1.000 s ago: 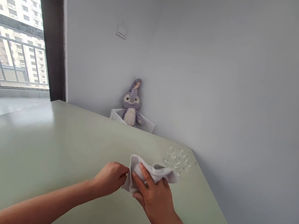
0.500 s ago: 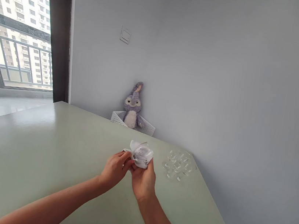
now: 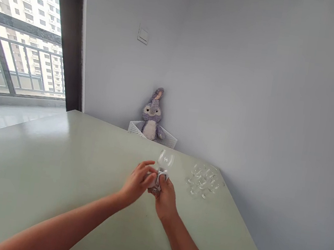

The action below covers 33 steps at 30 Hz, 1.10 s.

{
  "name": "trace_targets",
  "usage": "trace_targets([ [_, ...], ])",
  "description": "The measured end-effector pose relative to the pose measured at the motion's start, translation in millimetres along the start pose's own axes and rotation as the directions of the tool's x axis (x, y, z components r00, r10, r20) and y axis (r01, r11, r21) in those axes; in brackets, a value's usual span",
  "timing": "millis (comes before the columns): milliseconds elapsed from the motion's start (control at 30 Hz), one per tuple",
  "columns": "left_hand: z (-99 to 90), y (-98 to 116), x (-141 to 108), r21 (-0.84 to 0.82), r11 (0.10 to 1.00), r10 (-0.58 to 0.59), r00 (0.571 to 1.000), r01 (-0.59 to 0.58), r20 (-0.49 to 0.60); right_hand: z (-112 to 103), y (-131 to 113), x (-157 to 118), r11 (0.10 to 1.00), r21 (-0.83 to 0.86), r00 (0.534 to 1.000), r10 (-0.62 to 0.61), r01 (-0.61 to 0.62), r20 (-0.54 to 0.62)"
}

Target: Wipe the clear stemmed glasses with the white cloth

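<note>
A clear stemmed glass (image 3: 166, 159) is upright between my hands, its bowl above my fingers. My right hand (image 3: 166, 197) is closed round its lower part, with a bit of white cloth (image 3: 163, 174) pinched under the thumb. On the other side, my left hand (image 3: 138, 181) bends its fingers round white material at the stem and base; its index finger is raised. Fingers hide most of the stem and the cloth. To the right, several clear glasses (image 3: 203, 182) stand close together on the pale green table (image 3: 95, 148).
At the table's far edge a grey-purple plush toy (image 3: 152, 116) sits in a white perforated basket (image 3: 169, 140) against the wall. The table's right edge runs beside the glasses. A large window (image 3: 25, 51) is at the left.
The glass has turned from bowl toward me, wrapped in cloth, to upright with its bowl bare. The cloth is now low, round the stem. The view has shifted slightly.
</note>
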State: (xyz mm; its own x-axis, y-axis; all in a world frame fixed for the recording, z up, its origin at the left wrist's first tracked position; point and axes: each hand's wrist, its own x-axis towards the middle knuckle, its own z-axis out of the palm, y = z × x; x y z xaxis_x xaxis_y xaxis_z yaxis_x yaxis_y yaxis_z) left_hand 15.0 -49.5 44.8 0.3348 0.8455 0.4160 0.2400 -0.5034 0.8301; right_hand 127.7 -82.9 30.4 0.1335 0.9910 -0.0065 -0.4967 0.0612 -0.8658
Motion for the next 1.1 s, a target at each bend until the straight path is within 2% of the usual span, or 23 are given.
trace_targets([
  [33,-3.4,-2,2,-0.182,0.976,-0.109,0.991,0.121,0.075,-2,-2,-1,0.999,-0.007,0.999,0.037,-0.037,0.035],
  [67,-6.6,-3,5,-0.352,0.904,-0.189,0.965,0.244,0.184,-5,-4,-2,0.996,-0.013,0.992,0.092,-0.091,0.083],
  [100,-9.5,-4,7,-0.488,0.797,-0.22,0.923,0.356,0.314,-6,-6,-3,0.988,-0.02,0.978,0.156,-0.155,0.141],
  [167,-13.2,-5,10,-0.637,0.581,-0.166,0.84,0.507,0.517,-9,-9,-5,0.964,-0.059,0.932,0.267,-0.261,0.245],
  [200,-13.6,-5,10,-0.674,0.502,-0.139,0.819,0.542,0.556,-11,-11,-5,0.954,-0.101,0.911,0.301,-0.284,0.281],
  [233,-13.0,-6,10,-0.701,0.452,-0.135,0.819,0.552,0.558,-12,-14,-5,0.947,-0.163,0.901,0.316,-0.278,0.296],
  [300,-8.8,-7,8,-0.736,0.418,-0.2,0.844,0.533,0.497,-15,-17,-4,0.903,-0.387,0.914,0.304,-0.187,0.267],
  [333,-5.4,-8,7,-0.744,0.423,-0.263,0.856,0.517,0.445,-16,-18,-3,0.829,-0.551,0.936,0.267,-0.101,0.229],
  [367,-1.6,-8,6,-0.75,0.431,-0.333,0.861,0.501,0.384,-17,-18,-3,0.693,-0.721,0.963,0.194,0.002,0.189],
  [400,2.6,-9,6,-0.762,0.433,-0.402,0.859,0.482,0.316,-17,-17,-3,0.492,-0.865,0.983,0.087,0.1,0.163],
  [433,6.8,-9,5,-0.78,0.425,-0.463,0.851,0.459,0.248,-18,-14,-3,0.252,-0.952,0.985,-0.036,0.173,0.17],
  [467,10.6,-9,5,-0.802,0.406,-0.514,0.835,0.438,0.196,-18,-11,-4,0.016,-0.976,0.966,-0.144,0.218,0.214],
  [500,13.8,-8,6,-0.827,0.375,-0.553,0.817,0.419,0.163,-19,-7,-5,-0.181,-0.953,0.934,-0.222,0.243,0.28],
  [533,16.1,-8,7,-0.852,0.336,-0.58,0.801,0.402,0.149,-20,-3,-6,-0.326,-0.909,0.896,-0.27,0.259,0.352],
  [567,17.5,-9,9,-0.875,0.293,-0.6,0.786,0.387,0.147,-21,2,-8,-0.427,-0.86,0.859,-0.289,0.279,0.423],
  [633,16.9,-11,13,-0.905,0.216,-0.63,0.761,0.366,0.157,-26,10,-12,-0.54,-0.767,0.784,-0.283,0.346,0.553],
  [700,12.3,-14,19,-0.92,0.168,-0.65,0.741,0.354,0.166,-31,17,-16,-0.582,-0.693,0.717,-0.251,0.426,0.651],
  [767,4.5,-17,25,-0.929,0.152,-0.665,0.731,0.337,0.156,-36,26,-20,-0.572,-0.658,0.688,-0.21,0.489,0.694],
  [800,0.0,-18,29,-0.937,0.157,-0.661,0.738,0.311,0.134,-38,30,-22,-0.553,-0.663,0.699,-0.191,0.504,0.69],
  [867,-9.4,-17,36,-0.958,0.186,-0.62,0.783,0.219,0.059,-39,35,-27,-0.484,-0.709,0.759,-0.131,0.513,0.638],
  [933,-17.8,-15,42,-0.964,0.236,-0.547,0.837,0.123,-0.027,-35,34,-34,-0.368,-0.761,0.811,-0.03,0.534,0.584],
  [1033,-26.0,-9,46,-0.94,0.339,-0.45,0.885,0.047,-0.118,-24,16,-46,-0.137,-0.794,0.806,0.099,0.592,0.583],
  [1100,-26.8,-5,43,-0.903,0.429,-0.402,0.903,0.04,-0.151,-17,-1,-51,-0.04,-0.817,0.818,0.049,0.575,0.573],
])
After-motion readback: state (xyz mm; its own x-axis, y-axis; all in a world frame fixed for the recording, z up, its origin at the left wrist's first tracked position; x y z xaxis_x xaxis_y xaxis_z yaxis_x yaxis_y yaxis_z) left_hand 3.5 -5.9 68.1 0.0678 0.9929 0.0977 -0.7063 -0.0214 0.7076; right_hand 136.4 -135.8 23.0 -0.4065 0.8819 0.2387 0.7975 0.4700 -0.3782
